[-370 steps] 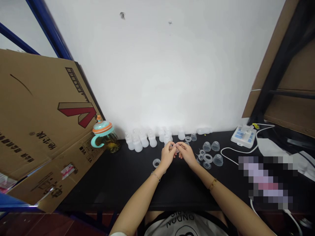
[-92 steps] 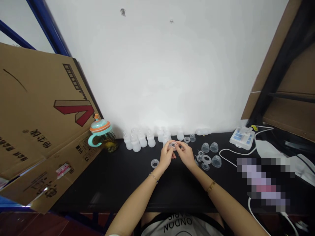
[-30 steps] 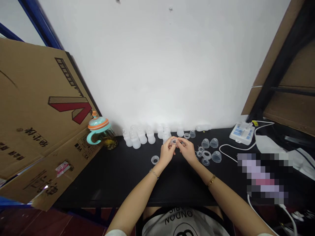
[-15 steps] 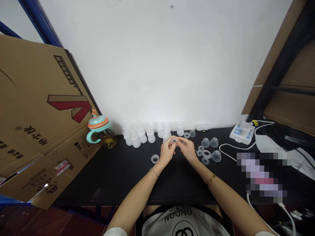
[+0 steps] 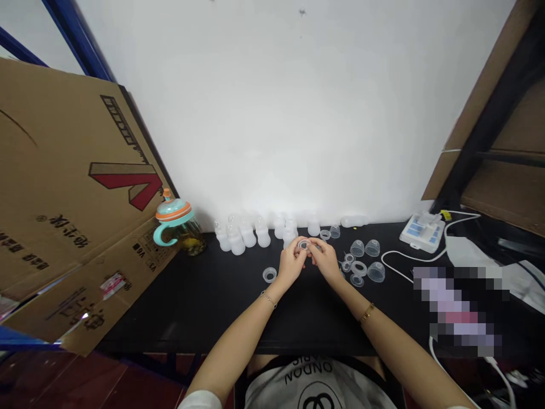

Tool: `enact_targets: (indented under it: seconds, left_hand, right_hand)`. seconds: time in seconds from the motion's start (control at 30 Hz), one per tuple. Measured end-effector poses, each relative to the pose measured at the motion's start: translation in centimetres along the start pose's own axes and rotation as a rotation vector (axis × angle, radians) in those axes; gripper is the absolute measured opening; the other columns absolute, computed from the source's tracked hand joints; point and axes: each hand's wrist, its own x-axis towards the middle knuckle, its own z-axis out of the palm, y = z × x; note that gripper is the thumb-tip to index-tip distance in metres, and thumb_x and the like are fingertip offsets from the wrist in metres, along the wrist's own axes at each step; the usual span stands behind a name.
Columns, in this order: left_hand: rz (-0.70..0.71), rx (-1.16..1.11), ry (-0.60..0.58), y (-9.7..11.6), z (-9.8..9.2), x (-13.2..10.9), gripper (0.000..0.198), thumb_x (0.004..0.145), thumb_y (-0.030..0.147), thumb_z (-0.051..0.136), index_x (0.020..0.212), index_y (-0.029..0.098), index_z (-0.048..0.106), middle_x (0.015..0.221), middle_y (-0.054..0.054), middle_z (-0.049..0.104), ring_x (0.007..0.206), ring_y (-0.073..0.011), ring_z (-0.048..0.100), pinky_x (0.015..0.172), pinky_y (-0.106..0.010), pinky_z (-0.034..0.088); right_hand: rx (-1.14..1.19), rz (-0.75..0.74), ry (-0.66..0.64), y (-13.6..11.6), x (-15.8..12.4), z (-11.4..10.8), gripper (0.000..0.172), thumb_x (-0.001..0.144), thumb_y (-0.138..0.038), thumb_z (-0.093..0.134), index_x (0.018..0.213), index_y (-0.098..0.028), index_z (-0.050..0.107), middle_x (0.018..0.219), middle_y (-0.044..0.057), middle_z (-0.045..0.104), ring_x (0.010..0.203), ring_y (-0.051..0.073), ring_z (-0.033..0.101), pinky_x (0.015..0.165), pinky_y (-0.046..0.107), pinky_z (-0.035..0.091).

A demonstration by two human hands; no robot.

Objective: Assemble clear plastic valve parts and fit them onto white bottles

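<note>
The left hand (image 5: 290,263) and right hand (image 5: 326,263) pinch a ring (image 5: 304,245) between their far fingertips, opening upward, neither hand nearer.

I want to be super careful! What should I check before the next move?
1. Small clear ring-shaped part held by left hand and right hand: ok.
2. Pieces inside that part sitting straight: cannot tell; it's tiny and partly covered.
3. Frosted white plastic bottles all upright: not ok; one by the white wall seems to lie on its side.
4. Clear plastic domes to the right uncovered: ok.
5. Clear jug with turquoise handle, lid on: ok.
6. Thin white cable away from both hands: ok.
</note>
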Motion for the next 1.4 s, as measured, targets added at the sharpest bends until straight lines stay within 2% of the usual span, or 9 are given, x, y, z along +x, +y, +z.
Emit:
enact_targets:
  seconds: [0.2,0.5,0.83,1.07,1.4]
  left_hand:
    - [0.040,0.010,0.009,-0.35,-0.10,-0.06,0.030,0.091,0.028,0.050,0.114,0.018,0.066,0.067,0.002,0.065,0.043,-0.0090,0.054,0.046,-0.020,0.044]
    - [0.060,0.079,0.006,-0.51,-0.17,-0.05,0.035,0.098,0.044,0.048,0.114,0.019,0.065,0.068,0.001,0.067,0.044,-0.0106,0.056,0.047,-0.021,0.043]
    - [0.069,0.050,-0.010,-0.54,-0.15,-0.09,0.036,0.098,0.047,0.046,0.110,0.018,0.064,0.055,0.004,0.059,0.044,-0.0116,0.054,0.049,-0.021,0.042]
    - [0.069,0.020,-0.012,-0.62,-0.11,-0.04,0.035,0.098,0.046,0.047,0.109,0.018,0.065,0.055,0.005,0.058,0.044,-0.0106,0.052,0.048,-0.020,0.041]
    - [0.076,0.023,-0.018,-0.65,-0.20,0.05,0.038,0.098,0.047,0.047,0.112,0.017,0.065,0.055,0.005,0.059,0.044,-0.0102,0.053,0.048,-0.020,0.041]
  right_hand:
    - [0.007,0.018,-0.022,0.01,0.02,0.17,0.039,0.081,-0.049,0.062,0.097,-0.015,0.071,0.061,0.000,0.061,0.044,0.012,0.051,0.038,0.021,0.037]
    - [0.022,0.025,-0.052,0.41,0.19,0.22,0.035,0.082,-0.046,0.060,0.096,-0.016,0.068,0.056,-0.003,0.058,0.039,0.010,0.047,0.037,0.021,0.036]
    - [0.056,0.010,-0.085,0.22,0.02,0.34,0.035,0.083,-0.050,0.059,0.093,-0.017,0.065,0.056,-0.004,0.058,0.037,0.009,0.045,0.037,0.021,0.033]
    - [0.042,-0.035,-0.077,0.64,0.02,0.33,0.036,0.086,-0.051,0.059,0.091,-0.016,0.067,0.062,-0.002,0.061,0.040,0.009,0.046,0.038,0.021,0.034]
    - [0.024,-0.043,-0.049,0.07,0.03,0.38,0.035,0.084,-0.049,0.061,0.088,-0.015,0.068,0.060,0.000,0.064,0.039,0.009,0.047,0.040,0.022,0.037]
